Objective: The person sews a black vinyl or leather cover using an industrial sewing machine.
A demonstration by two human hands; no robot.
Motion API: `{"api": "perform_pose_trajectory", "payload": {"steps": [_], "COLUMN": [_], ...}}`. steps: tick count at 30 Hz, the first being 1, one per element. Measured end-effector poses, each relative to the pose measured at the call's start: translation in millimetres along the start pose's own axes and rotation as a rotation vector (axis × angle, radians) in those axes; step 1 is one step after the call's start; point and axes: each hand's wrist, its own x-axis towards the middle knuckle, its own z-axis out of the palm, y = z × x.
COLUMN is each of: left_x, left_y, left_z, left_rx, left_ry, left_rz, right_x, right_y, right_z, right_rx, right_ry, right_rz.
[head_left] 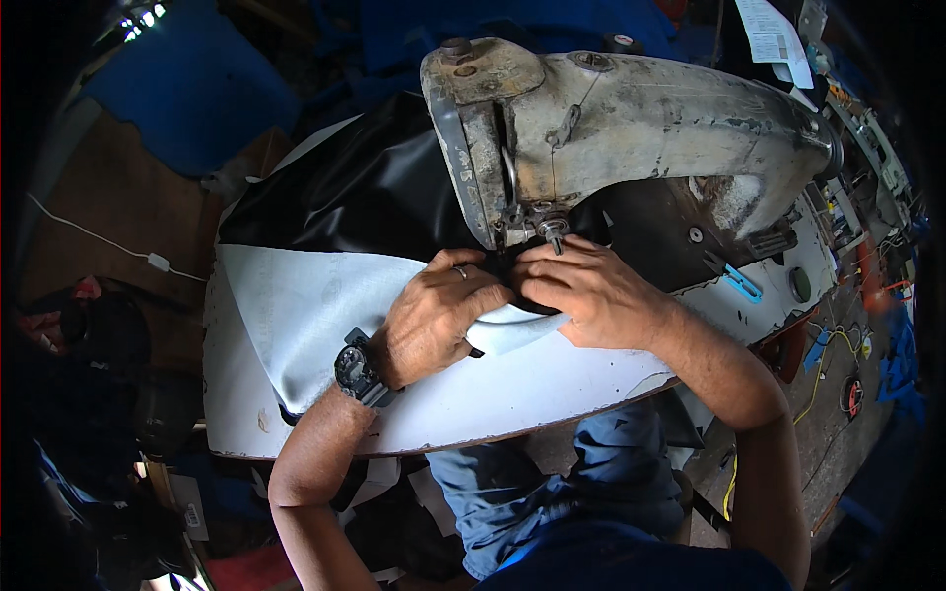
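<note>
A worn grey sewing machine (680, 118) stands on a white table, its needle area just beyond my hands. Under it lies a large sheet of black vinyl-like material (345, 192) with a pale backing (305, 300) turned up at the left. My left hand (439, 315), with a ring and a black wristwatch (357, 369) on that arm, closes on the material left of the needle. Close to the presser area on the right, my right hand (591, 295) grips the folded edge, fingers bent. The fingertips of both hands are partly hidden in the dark folds.
Thread snips with a blue handle (741, 283) lie on the white table (512, 404) at the right, near a dark round piece (799, 286). A white cord (108, 234) runs along the left. Paper (774, 39) hangs at the upper right. Cables and scraps litter the floor.
</note>
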Motion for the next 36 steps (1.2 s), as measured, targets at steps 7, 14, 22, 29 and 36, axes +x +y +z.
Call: {"api": "perform_pose_trajectory", "payload": {"steps": [7, 14, 22, 29, 36], "left_x": [7, 1, 4, 4, 7], "left_y": [3, 8, 4, 7, 9], "left_z": [-6, -11, -12, -12, -10], "left_rx": [0.018, 0.077, 0.016, 0.076, 0.148], "left_ry": [-0.066, -0.119, -0.077, -0.111, -0.096], "left_rz": [-0.049, 0.026, -0.012, 0.028, 0.038], "right_x": [-6, -5, -1, -5, -6], "right_y": [10, 1, 4, 3, 5], "right_z": [-7, -12, -15, -13, -11], "right_rx": [0.106, 0.062, 0.121, 0.097, 0.084], "right_ry": [-0.06, -0.106, -0.132, -0.114, -0.107], "right_rz": [0.016, -0.039, 0.02, 0.009, 0.01]}}
